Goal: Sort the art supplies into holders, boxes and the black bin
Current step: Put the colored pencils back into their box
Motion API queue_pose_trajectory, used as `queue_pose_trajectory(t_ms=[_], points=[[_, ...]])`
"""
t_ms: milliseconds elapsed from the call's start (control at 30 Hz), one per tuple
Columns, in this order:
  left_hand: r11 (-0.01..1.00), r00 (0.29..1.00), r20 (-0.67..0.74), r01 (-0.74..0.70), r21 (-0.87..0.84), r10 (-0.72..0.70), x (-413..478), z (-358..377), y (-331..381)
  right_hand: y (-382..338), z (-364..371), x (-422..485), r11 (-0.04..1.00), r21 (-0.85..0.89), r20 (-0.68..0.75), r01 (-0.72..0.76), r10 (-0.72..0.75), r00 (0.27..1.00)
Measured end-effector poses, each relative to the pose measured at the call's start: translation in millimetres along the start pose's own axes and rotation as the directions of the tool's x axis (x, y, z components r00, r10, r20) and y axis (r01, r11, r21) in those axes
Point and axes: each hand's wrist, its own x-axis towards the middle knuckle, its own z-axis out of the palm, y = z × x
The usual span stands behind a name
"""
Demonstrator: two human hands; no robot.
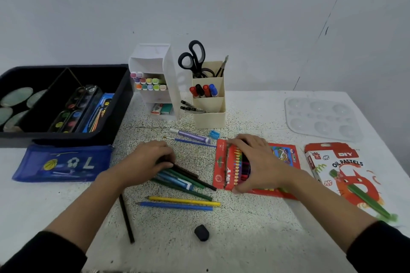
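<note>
Centrally, the left hand (153,157) curls its fingers round the far ends of a bundle of pencils (186,180) that lies on the table (244,239). Just right of it, the right hand (255,159) clasps the red pencil box (221,162), which lies flat, with fingers over its far edge and thumb at its near edge. A yellow pencil (184,201) and a blue pencil (175,205) lie loose side by side, nearer. The black bin (66,137) sits far left, and the white holder (170,68) and beige holder (210,121) stand far centre.
</note>
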Motion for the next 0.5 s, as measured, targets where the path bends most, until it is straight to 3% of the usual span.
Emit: queue_pose_trajectory(t_ms=[267,500], points=[[0.990,0.973,0.222,-0.087,0.109,0.061,9.4,-10.3,-2.9,4.9,-1.1,-6.1,1.000,0.002,0.008,0.016,-0.017,1.000],[0.998,0.987,0.151,-0.061,0.026,0.057,6.1,-13.4,1.6,3.9,-5.8,-8.9,0.998,-0.057,0.058,0.038,-0.035,0.998]])
